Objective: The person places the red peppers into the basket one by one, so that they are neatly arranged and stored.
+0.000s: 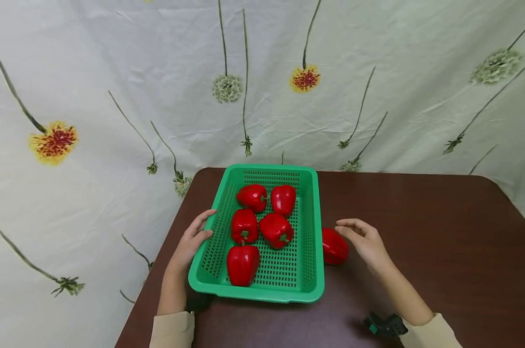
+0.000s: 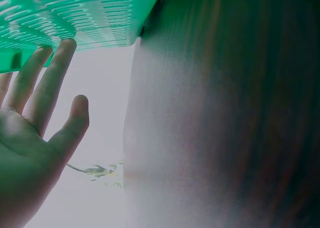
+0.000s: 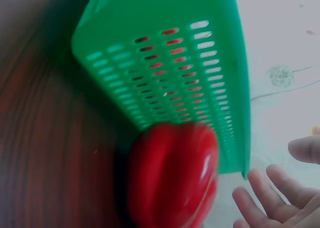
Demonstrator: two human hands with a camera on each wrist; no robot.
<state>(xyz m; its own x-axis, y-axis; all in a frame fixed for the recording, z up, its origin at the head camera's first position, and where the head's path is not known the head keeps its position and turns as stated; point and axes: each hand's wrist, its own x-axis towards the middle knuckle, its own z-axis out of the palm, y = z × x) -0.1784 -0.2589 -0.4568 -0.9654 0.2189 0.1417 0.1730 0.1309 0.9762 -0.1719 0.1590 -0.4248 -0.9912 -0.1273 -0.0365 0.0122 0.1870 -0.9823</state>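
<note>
A green slotted plastic basket stands on the dark table with several red bell peppers inside. My left hand touches the basket's left side with its fingers extended; in the left wrist view the fingertips lie against the slotted wall and the thumb stands apart from it. One more red bell pepper lies on the table close against the basket's right side. Just right of that pepper is my right hand, its fingers loosely bent and nothing in them. The right wrist view shows a gap between the hand and the pepper.
The brown wooden table extends to the right of the basket. A pale cloth printed with flowers hangs behind the table and along its left. A dark band is worn on the right wrist.
</note>
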